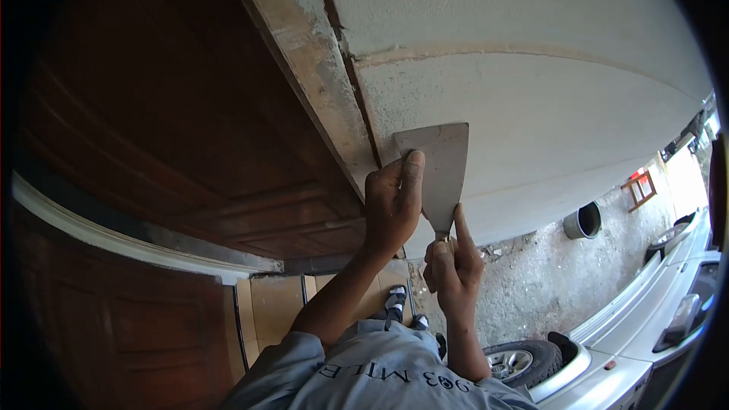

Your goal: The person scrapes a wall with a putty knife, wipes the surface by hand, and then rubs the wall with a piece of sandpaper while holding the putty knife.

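A wide-bladed putty knife [440,163] is held up in front of the pale wall [562,110], its broad edge pointing away from me. My right hand [456,269] is closed around the handle, with the index finger stretched along the blade's side. At the blade's left edge, my left hand [391,205] grips the metal, thumb on top and the other fingers curled behind. Both hands are close to the worn wooden door frame [323,80]. A dark gap runs between that frame and the wall, and rough patches mark the wall beside it.
A brown panelled door [175,114] fills the left side, with another door [152,334] below it. Tan tiles [273,307] lie by my feet. On the concrete ground [516,281] at right are a bucket [585,222], a wooden frame [642,193] and a silver vehicle [607,380].
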`<state>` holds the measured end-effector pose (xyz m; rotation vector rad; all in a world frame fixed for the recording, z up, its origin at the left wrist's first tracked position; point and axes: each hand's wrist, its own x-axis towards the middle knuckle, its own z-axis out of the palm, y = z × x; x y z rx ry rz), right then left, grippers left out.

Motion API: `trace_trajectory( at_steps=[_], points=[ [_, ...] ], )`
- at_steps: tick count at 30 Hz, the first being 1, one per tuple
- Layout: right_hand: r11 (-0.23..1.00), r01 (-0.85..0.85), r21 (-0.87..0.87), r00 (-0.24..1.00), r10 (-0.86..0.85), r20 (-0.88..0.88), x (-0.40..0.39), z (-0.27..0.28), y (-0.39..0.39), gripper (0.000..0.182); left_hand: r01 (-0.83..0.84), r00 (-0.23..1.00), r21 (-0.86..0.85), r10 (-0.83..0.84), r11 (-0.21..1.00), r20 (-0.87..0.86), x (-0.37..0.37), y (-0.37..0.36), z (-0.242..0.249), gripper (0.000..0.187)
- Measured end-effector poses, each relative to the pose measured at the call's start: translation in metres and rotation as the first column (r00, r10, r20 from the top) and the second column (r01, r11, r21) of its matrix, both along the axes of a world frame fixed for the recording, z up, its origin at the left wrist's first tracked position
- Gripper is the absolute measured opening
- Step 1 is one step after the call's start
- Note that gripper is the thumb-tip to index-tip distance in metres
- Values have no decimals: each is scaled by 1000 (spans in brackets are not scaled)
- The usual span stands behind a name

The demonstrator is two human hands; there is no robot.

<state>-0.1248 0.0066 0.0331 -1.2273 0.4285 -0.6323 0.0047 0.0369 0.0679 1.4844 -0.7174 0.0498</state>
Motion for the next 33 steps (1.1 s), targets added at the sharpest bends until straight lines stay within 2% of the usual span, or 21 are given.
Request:
trace_trajectory(
  at_steps=[2, 5, 8, 9, 11, 12, 14, 15, 16, 18, 19, 21, 24, 26, 29, 30, 32, 33],
  points=[
    [1000, -6, -6, 1000, 6, 8, -1, 1, -3, 51, 37, 995, -21, -39, 999, -89, -3, 0, 3, 43],
    [999, -24, -30, 995, 27, 92, 3, -14, -1, 51, -42, 999, -6, 42, 999, 1, -2, -2, -4, 42],
    [998, -47, 44, 991, 41, 131, 10, -44, -9, 52, 61, 993, 93, -51, 994, -107, 0, 1, -27, 39],
    [997, -43, 71, 989, 33, 144, 7, -59, -11, 54, 160, 983, 222, -136, 962, -121, 1, 7, -34, 35],
    [1000, -16, 17, 998, 15, 57, -10, -90, -15, 54, 337, 941, 457, -282, 823, -187, 4, 28, -45, 29],
    [1000, -3, -13, 1000, 3, 19, -19, -106, -18, 54, 242, 964, 486, -264, 840, -23, 4, 37, -43, 25],
    [998, 51, -42, 998, -53, -39, -47, -140, -20, 55, 43, 929, 496, -218, 867, 300, 3, 55, -32, 24],
    [996, 80, -34, 995, -82, -53, -60, -154, -20, 55, -93, 799, 418, -183, 904, 574, 13, 60, -19, 29],
    [994, 103, -35, 982, -107, -154, -75, -157, -20, 56, -201, 596, 301, -128, 932, 793, 26, 61, -3, 38],
    [991, 129, -36, 959, -134, -248, -101, -171, -19, 58, -493, 297, 205, -57, 846, 953, 30, 58, 33, 55],
    [988, 149, -28, 948, -151, -278, -114, -179, -18, 57, -567, 255, 254, -126, 783, 959, 38, 52, 37, 60],
    [981, 192, -18, 923, -186, -336, -132, -190, -18, 57, -706, 185, 316, -267, 634, 946, 51, 40, 43, 69],
    [954, 301, 3, 873, -274, -404, -149, -195, -12, 55, -690, 108, 378, -429, 617, 897, 61, 45, 0, 75],
    [936, 351, 27, 865, -314, -391, -155, -195, -10, 54, -502, 381, 774, -705, 386, 598, 38, 52, -22, 68],
    [918, 395, 35, 852, -351, -387, -165, -200, -6, 54, -206, 198, 973, -969, 107, 148, 29, 69, -52, 70],
    [913, 406, 29, 848, -365, -385, -165, -201, -7, 54, -277, 158, 903, -911, 329, 380, 29, 64, -43, 68],
    [913, 407, 35, 849, -364, -383, -165, -196, -9, 55, -373, 39, 615, -651, 695, 758, 29, 49, -16, 64],
    [914, 404, 39, 849, -359, -386, -166, -194, -9, 55, -443, 137, 556, -560, 703, 817, 30, 42, 10, 62]
  ],
)
